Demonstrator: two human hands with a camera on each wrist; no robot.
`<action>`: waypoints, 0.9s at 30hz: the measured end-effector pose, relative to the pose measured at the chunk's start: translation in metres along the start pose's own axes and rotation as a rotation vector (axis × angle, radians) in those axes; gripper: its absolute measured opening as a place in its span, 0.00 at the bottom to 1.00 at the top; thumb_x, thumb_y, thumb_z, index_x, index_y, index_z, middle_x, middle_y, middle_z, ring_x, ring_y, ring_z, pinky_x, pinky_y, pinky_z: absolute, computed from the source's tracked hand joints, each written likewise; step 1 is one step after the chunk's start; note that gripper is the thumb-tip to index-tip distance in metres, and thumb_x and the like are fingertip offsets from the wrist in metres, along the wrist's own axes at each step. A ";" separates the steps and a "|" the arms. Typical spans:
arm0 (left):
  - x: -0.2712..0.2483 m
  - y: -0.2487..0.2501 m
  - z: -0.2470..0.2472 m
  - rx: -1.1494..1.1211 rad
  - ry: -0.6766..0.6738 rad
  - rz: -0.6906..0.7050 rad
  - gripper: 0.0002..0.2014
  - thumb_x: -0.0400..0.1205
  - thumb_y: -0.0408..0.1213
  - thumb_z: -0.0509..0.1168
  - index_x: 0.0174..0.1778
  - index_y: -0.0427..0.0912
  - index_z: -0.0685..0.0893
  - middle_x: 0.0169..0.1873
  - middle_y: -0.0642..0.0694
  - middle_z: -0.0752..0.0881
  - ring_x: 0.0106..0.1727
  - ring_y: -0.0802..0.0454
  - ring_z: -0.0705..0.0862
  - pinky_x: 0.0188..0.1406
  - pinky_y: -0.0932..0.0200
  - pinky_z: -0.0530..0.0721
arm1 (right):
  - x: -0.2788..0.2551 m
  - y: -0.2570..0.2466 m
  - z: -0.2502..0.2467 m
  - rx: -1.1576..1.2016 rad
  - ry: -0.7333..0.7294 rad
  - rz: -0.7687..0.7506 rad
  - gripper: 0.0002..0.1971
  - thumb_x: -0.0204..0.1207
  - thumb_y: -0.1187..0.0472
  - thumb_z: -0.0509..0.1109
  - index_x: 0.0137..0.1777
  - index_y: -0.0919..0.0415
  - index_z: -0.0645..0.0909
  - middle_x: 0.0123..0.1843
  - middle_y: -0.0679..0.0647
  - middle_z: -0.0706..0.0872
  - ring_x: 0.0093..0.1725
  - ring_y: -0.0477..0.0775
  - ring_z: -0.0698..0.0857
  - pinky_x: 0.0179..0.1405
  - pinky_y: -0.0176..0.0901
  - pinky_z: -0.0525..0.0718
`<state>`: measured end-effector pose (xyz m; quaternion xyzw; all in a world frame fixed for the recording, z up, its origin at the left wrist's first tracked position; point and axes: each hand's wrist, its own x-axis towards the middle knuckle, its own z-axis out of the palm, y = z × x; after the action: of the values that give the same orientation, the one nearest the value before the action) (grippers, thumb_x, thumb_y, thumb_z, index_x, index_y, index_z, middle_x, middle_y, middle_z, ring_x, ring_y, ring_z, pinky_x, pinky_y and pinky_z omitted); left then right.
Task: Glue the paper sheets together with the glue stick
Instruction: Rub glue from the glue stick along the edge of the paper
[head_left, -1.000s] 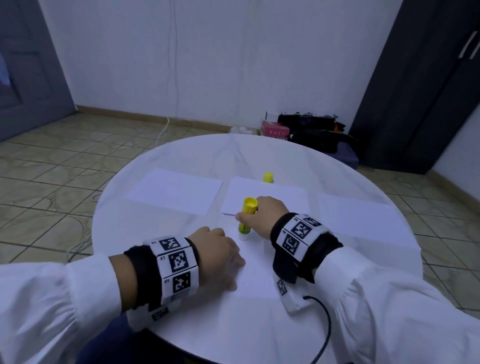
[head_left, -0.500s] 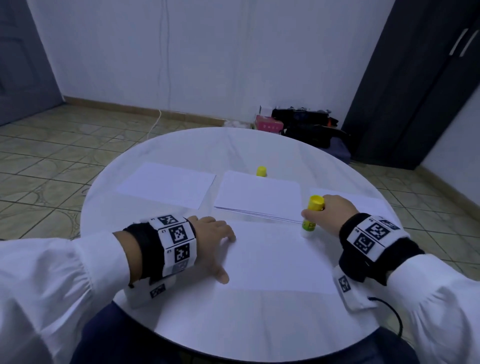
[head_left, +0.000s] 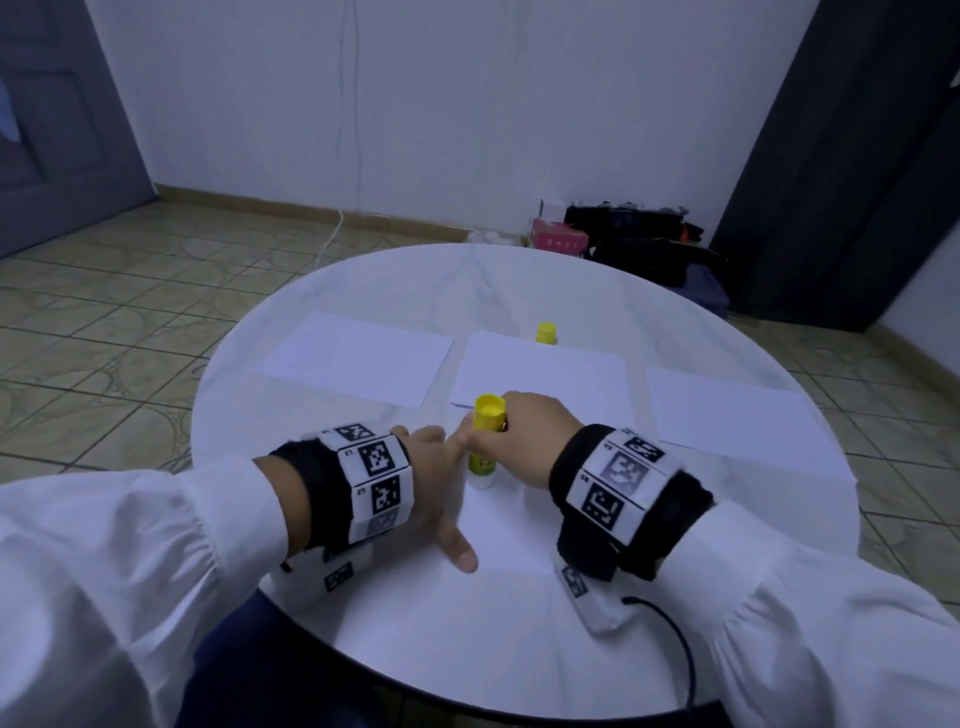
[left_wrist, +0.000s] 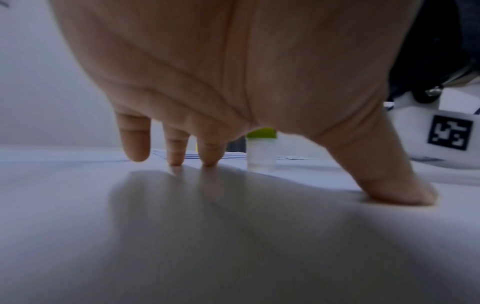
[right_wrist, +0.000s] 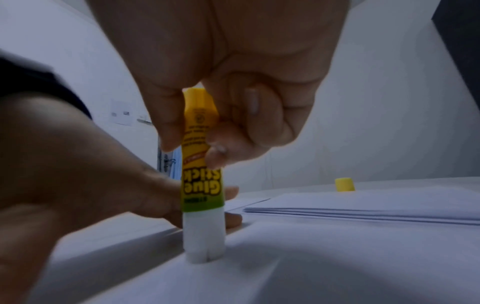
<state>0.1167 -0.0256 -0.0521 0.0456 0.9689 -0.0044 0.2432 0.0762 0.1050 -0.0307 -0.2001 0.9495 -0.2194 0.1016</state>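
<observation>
**Glue stick pressed down on the front sheet**

Head view: on the round white tabletop (head_left: 519, 280) the right hand (head_left: 524, 441) holds the glue stick (head_left: 485, 441) upright, its white end down on the paper sheet (head_left: 511, 525) that lies nearest to the person. The grip of this hand is clamped around the yellow body of the stick. The left hand (head_left: 436, 483) lies just left of the glue stick, fingers spread and flat on the same sheet, thumb pointing to the near edge. Behind the glue stick lies a stack of paper (head_left: 545, 371), and behind the stack stands the yellow cap (head_left: 546, 332). One more sheet (head_left: 358, 356) lies left of the stack, another (head_left: 737, 415) lies right of it.

Left wrist view: the fingertips (left_wrist: 176, 160) and the thumb touch the white surface; the grip is apart and holds nothing. The white end of the glue stick (left_wrist: 260, 156) stands beyond the fingers.

Right wrist view: thumb and fingers (right_wrist: 226, 148) pinch the glue stick (right_wrist: 202, 185), whose label reads "Glue stick" upside down. Its white end meets the paper. The stack (right_wrist: 363, 209) and the cap (right_wrist: 344, 184) are on the right of it.
</observation>
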 end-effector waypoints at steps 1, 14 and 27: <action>0.001 -0.001 0.001 -0.006 -0.003 0.008 0.66 0.52 0.76 0.72 0.80 0.55 0.45 0.74 0.47 0.65 0.74 0.37 0.66 0.74 0.38 0.68 | -0.006 0.000 -0.001 0.003 -0.020 -0.019 0.19 0.73 0.42 0.68 0.46 0.60 0.78 0.45 0.54 0.82 0.48 0.55 0.82 0.43 0.45 0.77; 0.008 0.008 -0.002 0.125 -0.011 -0.074 0.76 0.52 0.75 0.73 0.81 0.48 0.27 0.82 0.44 0.56 0.80 0.36 0.59 0.78 0.40 0.62 | -0.078 0.028 -0.018 -0.060 -0.067 -0.060 0.16 0.73 0.43 0.69 0.35 0.52 0.71 0.41 0.48 0.80 0.45 0.51 0.80 0.45 0.45 0.78; 0.017 0.018 -0.011 0.402 -0.033 0.064 0.61 0.58 0.76 0.69 0.80 0.68 0.36 0.79 0.45 0.61 0.82 0.43 0.53 0.77 0.41 0.57 | -0.090 0.108 -0.074 -0.055 0.017 0.206 0.14 0.75 0.49 0.70 0.41 0.60 0.78 0.38 0.51 0.79 0.39 0.50 0.77 0.38 0.41 0.73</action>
<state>0.0982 -0.0054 -0.0505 0.1238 0.9425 -0.1907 0.2452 0.1002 0.2600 -0.0047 -0.1020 0.9716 -0.1832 0.1099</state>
